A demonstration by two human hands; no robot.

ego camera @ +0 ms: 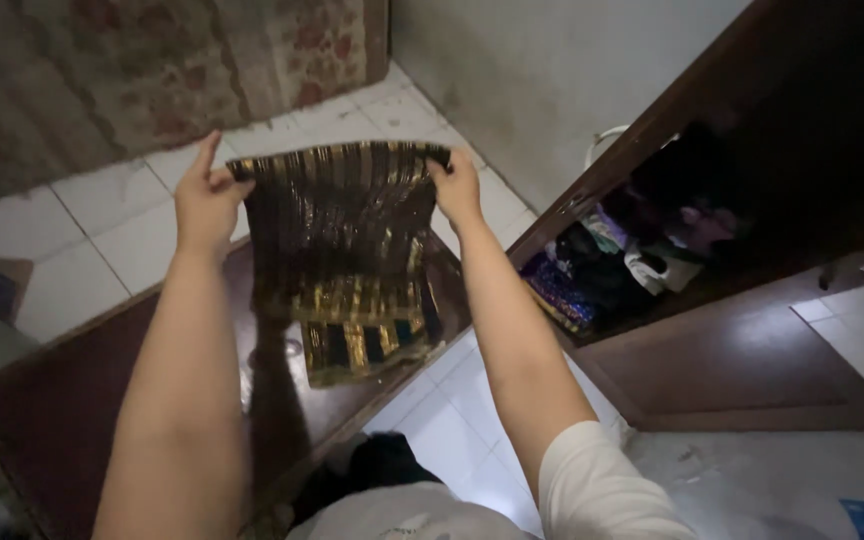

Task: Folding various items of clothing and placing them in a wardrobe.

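A dark cloth with gold and teal stripes (347, 255) hangs folded in front of me. My left hand (205, 200) pinches its top left corner. My right hand (455, 187) grips its top right corner. Both arms reach forward, stretching the top edge flat. The lower part of the cloth drapes down over a dark brown wooden surface (62, 400).
An open dark wooden cupboard (752, 350) stands at the right, its shelf stuffed with mixed clothes (622, 260). White floor tiles (112, 225) lie beyond, a patterned rug (132, 70) at the top left. A dark garment (372, 465) lies on the floor near me.
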